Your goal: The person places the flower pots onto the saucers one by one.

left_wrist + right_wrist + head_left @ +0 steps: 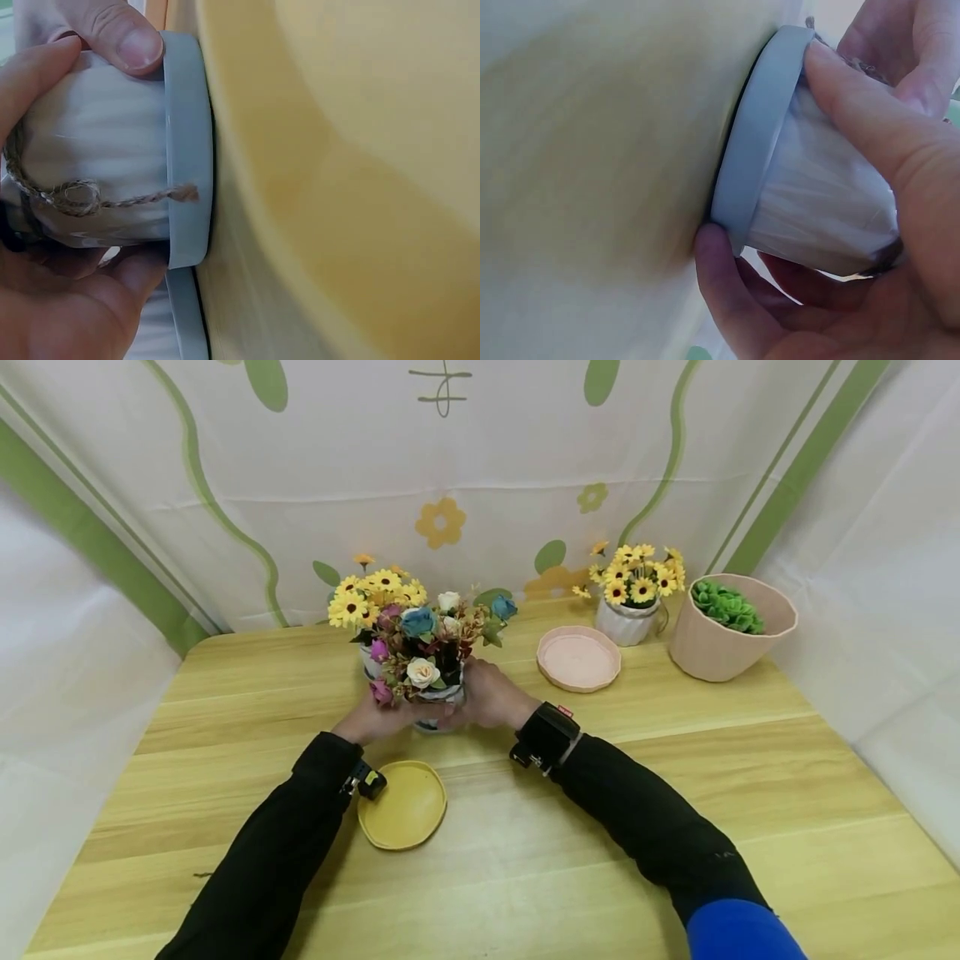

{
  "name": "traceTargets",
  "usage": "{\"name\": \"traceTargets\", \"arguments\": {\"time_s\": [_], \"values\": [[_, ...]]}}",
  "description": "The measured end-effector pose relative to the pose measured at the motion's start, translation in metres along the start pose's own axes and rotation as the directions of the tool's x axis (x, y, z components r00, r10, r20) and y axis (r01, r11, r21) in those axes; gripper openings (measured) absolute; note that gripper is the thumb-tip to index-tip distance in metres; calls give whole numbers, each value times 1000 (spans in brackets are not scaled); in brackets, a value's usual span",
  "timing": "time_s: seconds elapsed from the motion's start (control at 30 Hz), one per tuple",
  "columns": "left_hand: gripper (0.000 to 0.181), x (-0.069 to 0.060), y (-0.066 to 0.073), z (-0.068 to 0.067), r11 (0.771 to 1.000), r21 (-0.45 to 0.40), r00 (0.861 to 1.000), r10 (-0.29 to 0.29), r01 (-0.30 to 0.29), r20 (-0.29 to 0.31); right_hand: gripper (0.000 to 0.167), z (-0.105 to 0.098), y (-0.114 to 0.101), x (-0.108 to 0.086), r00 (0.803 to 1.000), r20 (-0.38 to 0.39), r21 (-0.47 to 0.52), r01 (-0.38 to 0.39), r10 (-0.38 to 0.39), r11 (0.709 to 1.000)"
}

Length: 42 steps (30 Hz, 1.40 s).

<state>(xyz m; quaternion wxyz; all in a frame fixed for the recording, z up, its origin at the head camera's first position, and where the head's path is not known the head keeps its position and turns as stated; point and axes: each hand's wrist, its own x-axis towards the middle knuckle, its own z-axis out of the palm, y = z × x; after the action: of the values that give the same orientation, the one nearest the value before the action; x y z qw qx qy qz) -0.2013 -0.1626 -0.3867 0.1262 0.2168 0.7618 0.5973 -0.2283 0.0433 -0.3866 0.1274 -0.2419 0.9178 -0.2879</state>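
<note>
A white ribbed flowerpot (pixel 112 142) holds mixed artificial flowers (pixel 422 672) in pink, cream and blue. Brown twine is tied around it, and a grey-blue saucer (pixel 759 142) sits under its base. My left hand (pixel 384 717) grips the pot from the left, and my right hand (pixel 491 695) holds it from the right. In the right wrist view, a fingertip touches the saucer's edge. The saucer is at the tabletop; whether it touches fully I cannot tell. Close behind stands another pot with yellow flowers (pixel 378 597), partly hidden by the bouquet.
A yellow plate (pixel 402 806) lies in front, beside my left wrist. Toward the back right are a pink saucer (pixel 579 658), a white pot (pixel 628 622) of yellow flowers and a large pink pot (pixel 708 647) with a green plant inside. A patterned curtain (pixel 360 460) hangs behind the table.
</note>
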Motion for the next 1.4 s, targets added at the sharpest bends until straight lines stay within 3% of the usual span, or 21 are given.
{"name": "traceTargets", "arguments": {"time_s": [0.1, 0.33, 0.77, 0.97, 1.1, 1.27, 1.4], "values": [[85, -1, 7, -1, 1000, -6, 1000, -21, 21, 2, 85, 0, 1, 5, 1000, 7, 4, -16, 16, 1000], [83, 4, 15, -5, 997, 8, 997, -77, 77, -8, 94, -2, 2, 15, 1000, 4, 50, -2, 2, 999], [84, 27, -7, -20, 987, 73, 990, -141, 142, -27, 91, -8, 5, 31, 997, 28, 2, -67, 67, 998], [86, 33, 7, -17, 980, 76, 983, -184, 185, -24, 90, -13, 12, 39, 997, 10, -7, -71, 71, 997], [84, 38, 13, -17, 986, 89, 990, -143, 144, -13, 90, -18, 14, 42, 996, 14, -16, -86, 86, 996], [83, 47, 7, -18, 985, 93, 989, -144, 146, -26, 104, -23, 16, 47, 993, 36, 3, -112, 112, 994], [87, 56, -3, -20, 979, 101, 984, -174, 178, -38, 102, -26, 18, 52, 994, 39, 35, -106, 105, 994]]}}
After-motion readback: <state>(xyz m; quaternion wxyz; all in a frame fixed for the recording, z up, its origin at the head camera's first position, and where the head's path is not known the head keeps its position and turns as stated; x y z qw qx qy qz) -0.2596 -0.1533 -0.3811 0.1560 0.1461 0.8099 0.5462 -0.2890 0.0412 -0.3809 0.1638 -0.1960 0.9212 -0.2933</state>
